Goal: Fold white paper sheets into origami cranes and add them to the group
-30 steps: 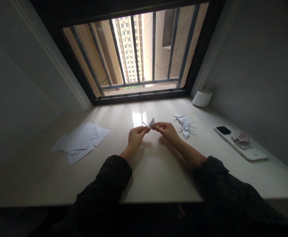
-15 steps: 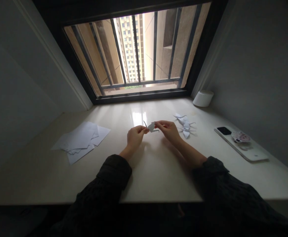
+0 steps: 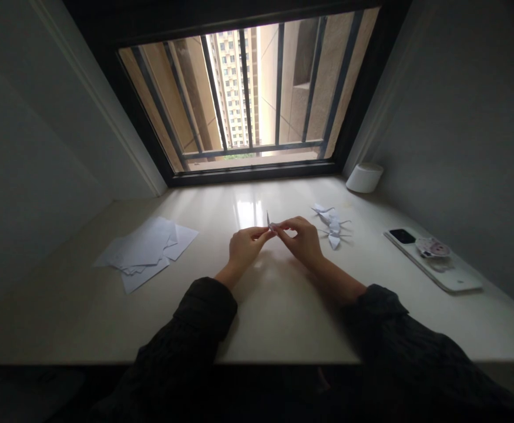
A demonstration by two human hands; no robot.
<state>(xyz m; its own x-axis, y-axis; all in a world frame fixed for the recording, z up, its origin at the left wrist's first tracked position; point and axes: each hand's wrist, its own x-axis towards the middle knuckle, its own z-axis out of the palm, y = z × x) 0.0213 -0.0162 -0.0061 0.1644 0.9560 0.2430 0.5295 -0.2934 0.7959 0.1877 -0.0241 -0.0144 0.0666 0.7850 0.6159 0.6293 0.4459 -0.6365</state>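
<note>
Between my hands, above the middle of the white sill, is a small folded paper crane (image 3: 268, 220). One thin point of it sticks up; my fingers hide most of the rest. My left hand (image 3: 248, 242) pinches it from the left with thumb and forefinger. From the other side my right hand (image 3: 299, 236) grips it in a pinch, its fingertips touching those of the left. Just right of my right hand, several finished white paper cranes (image 3: 333, 228) lie close together in a row on the sill.
A loose pile of white paper sheets (image 3: 144, 249) lies to the left. At the right is a phone (image 3: 433, 261) with a cartoon grip on its back. A white cylindrical object (image 3: 365, 177) stands in the back right corner, near the barred window (image 3: 257, 173).
My hands have come together at the fingertips, and the crane has turned so that less of it shows. The whole view has shifted slightly.
</note>
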